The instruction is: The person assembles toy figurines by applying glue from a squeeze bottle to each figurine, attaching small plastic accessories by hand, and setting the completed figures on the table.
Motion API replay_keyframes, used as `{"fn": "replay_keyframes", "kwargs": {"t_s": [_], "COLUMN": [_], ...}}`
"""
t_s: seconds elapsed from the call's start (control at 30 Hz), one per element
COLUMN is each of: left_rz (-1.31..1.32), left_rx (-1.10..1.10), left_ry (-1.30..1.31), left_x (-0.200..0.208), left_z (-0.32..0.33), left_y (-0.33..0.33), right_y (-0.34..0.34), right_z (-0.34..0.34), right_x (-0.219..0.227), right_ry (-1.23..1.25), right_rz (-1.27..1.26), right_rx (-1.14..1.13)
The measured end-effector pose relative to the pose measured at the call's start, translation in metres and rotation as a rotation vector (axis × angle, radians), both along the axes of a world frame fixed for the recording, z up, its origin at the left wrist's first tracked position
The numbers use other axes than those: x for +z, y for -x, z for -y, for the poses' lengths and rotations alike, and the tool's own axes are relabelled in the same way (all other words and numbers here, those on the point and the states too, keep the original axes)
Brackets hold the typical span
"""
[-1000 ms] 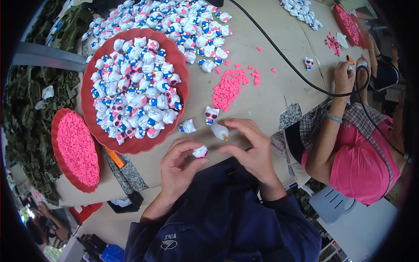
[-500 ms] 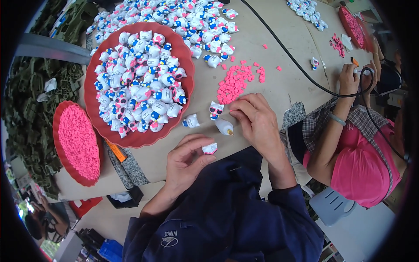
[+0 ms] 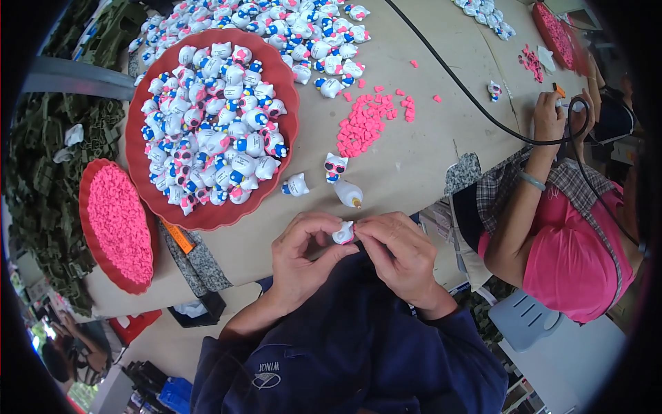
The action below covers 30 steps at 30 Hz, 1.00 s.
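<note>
Head view
Left hand: curled, thumb and fingers pinching the small white cat figure from its left side.
Right hand: fingertips pressed to the same figure from the right, pinching at its top; whether a small pink piece sits between these fingertips cannot be told.
Where the figure is: between the two hands, just off the near edge of the table, above the person's dark blue lap.
Key relation: both hands touch the figure, so neither is nearer; it is too small and too covered to tell how its long side lies.
Glue bottle: small and white, lying on its side on the table just beyond the hands, tip pointing toward the right hand.
Loose figures: one with pink glasses and one plain white, both just beyond the bottle.
Pink pieces: a loose heap on the table, farther out than the bottle.
Large red tray: left of the hands, heaped with white cat figures with blue and pink details.
Small red tray: far left, filled with pink pieces.
Far pile: more cat figures lying loose on the table past the large tray.
Co-worker: seated at the right in a pink top, one hand at a tool with a black cable running across the table.
</note>
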<state>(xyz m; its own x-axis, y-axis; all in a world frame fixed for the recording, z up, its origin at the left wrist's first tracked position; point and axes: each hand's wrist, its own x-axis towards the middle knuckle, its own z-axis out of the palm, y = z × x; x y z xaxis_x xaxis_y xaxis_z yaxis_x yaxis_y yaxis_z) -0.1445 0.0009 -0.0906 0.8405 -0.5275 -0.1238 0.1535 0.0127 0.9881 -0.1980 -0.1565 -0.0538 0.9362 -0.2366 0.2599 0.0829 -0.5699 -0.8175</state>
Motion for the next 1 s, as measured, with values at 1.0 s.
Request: {"fn": "replay_keyframes", "kwargs": {"t_s": [1.0], "left_rz": [-0.2], "left_rx": [-0.06], "left_ry": [0.131], "left_x": [0.005], "left_z": [0.0], "left_y": [-0.002], "right_y": [0.005], "right_z": [0.0], "right_x": [-0.008], "right_ry": [-0.02], "right_rz": [0.012], "right_rx": [0.011]}}
